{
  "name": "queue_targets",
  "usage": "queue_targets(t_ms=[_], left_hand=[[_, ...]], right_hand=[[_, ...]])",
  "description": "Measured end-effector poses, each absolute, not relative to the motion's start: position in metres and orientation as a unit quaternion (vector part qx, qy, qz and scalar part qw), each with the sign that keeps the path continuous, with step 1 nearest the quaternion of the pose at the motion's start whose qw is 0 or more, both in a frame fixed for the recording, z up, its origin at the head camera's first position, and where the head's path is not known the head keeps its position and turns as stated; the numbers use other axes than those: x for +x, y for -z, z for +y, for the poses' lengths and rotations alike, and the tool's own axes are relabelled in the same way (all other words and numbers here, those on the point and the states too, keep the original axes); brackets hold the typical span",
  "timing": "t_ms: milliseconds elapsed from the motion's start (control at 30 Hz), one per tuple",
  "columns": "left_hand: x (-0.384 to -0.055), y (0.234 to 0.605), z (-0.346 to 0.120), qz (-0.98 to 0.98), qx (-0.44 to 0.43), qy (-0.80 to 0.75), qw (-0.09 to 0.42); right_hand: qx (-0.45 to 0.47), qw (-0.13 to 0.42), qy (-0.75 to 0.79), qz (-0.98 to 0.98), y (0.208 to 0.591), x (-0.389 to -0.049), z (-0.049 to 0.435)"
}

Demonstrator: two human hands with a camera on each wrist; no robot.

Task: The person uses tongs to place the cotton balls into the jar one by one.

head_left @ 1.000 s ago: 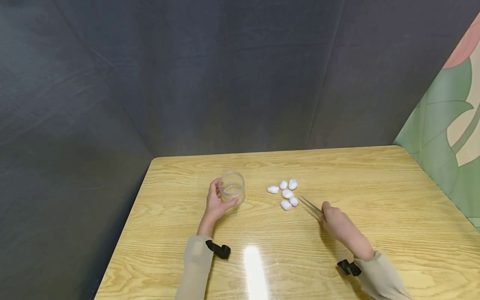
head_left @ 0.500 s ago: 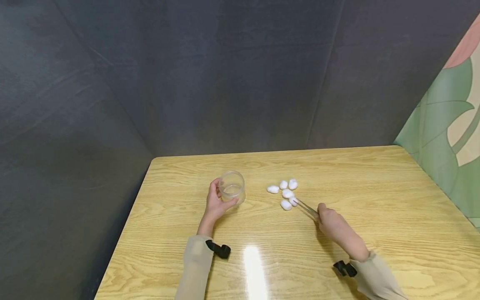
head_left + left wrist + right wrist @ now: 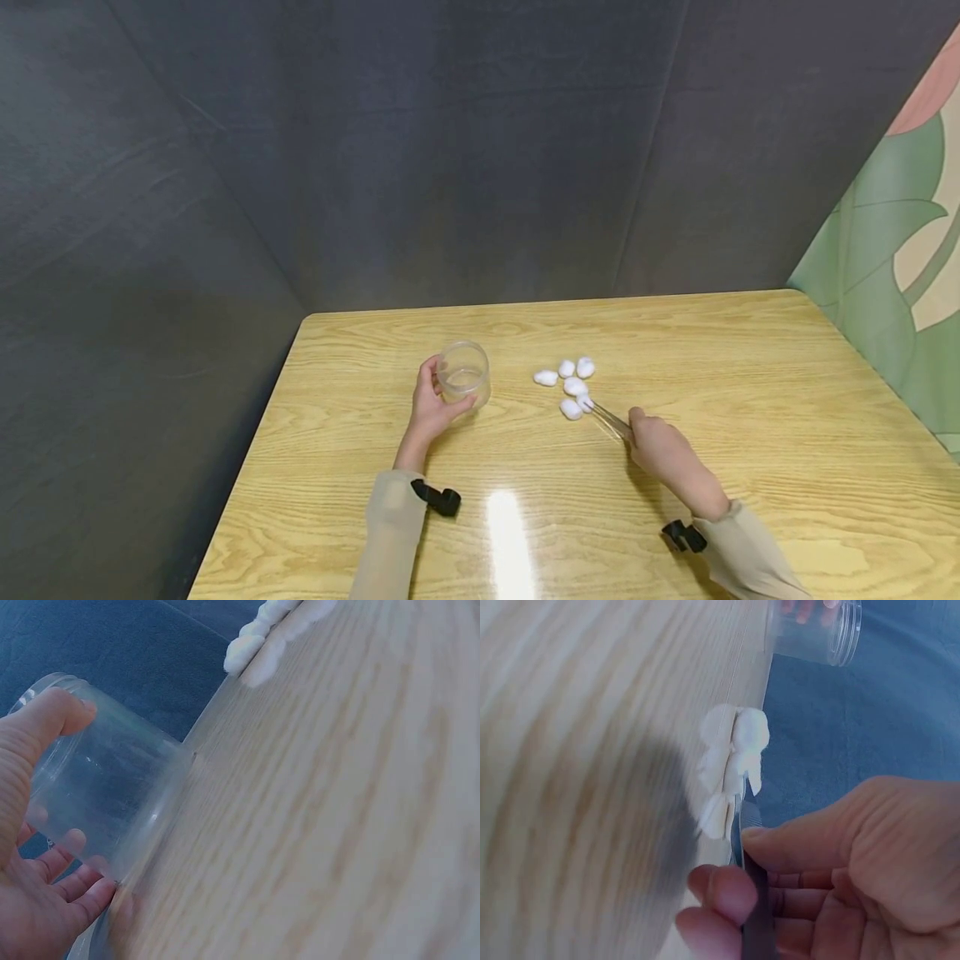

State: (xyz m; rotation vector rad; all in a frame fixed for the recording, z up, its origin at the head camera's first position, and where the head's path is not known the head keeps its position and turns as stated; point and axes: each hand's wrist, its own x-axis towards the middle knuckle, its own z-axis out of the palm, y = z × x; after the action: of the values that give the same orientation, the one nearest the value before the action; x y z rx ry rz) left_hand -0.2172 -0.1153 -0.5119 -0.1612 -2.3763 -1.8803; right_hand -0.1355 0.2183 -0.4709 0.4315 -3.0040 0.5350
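My left hand (image 3: pixel 435 410) grips a clear plastic jar (image 3: pixel 480 385) that stands upright on the table, its thumb on the near side and fingers behind. In the left wrist view the jar (image 3: pixel 112 780) shows nothing inside. My right hand (image 3: pixel 671 458) pinches metal tweezers (image 3: pixel 613 422) between thumb and fingers. The tweezers' tips are at the nearest-right cotton ball (image 3: pixel 584 402), one to each side of it as far as I can see. Several more white cotton balls (image 3: pixel 575 387) lie in a loose cluster to the right of the jar.
The wooden table (image 3: pixel 375 350) has a light glare (image 3: pixel 510 542) near its front. A dark cloth (image 3: pixel 465 167) rises behind and along the left side. At the right hangs a green and pink patterned surface (image 3: pixel 885 242). Each wrist wears a small black camera (image 3: pixel 438 497).
My right hand has moved left and slightly nearer, bringing the tweezers' tips from beside the cluster onto a cotton ball. The left hand and jar have stayed in place.
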Motion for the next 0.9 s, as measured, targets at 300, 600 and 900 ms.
queue_targets(t_ms=[300, 600, 900], left_hand=[[-0.216, 0.509, -0.116, -0.774, -0.068, 0.628, 0.045], [-0.199, 0.478, -0.111, -0.771, -0.079, 0.630, 0.045], [-0.199, 0.477, -0.111, -0.772, -0.069, 0.631, 0.036]], right_hand=[[0.147, 0.055, -0.174, -0.972, 0.471, -0.136, 0.219], [0.144, 0.066, -0.189, -0.969, 0.470, -0.134, 0.223], [0.145, 0.072, -0.210, -0.964, 0.463, -0.136, 0.225]])
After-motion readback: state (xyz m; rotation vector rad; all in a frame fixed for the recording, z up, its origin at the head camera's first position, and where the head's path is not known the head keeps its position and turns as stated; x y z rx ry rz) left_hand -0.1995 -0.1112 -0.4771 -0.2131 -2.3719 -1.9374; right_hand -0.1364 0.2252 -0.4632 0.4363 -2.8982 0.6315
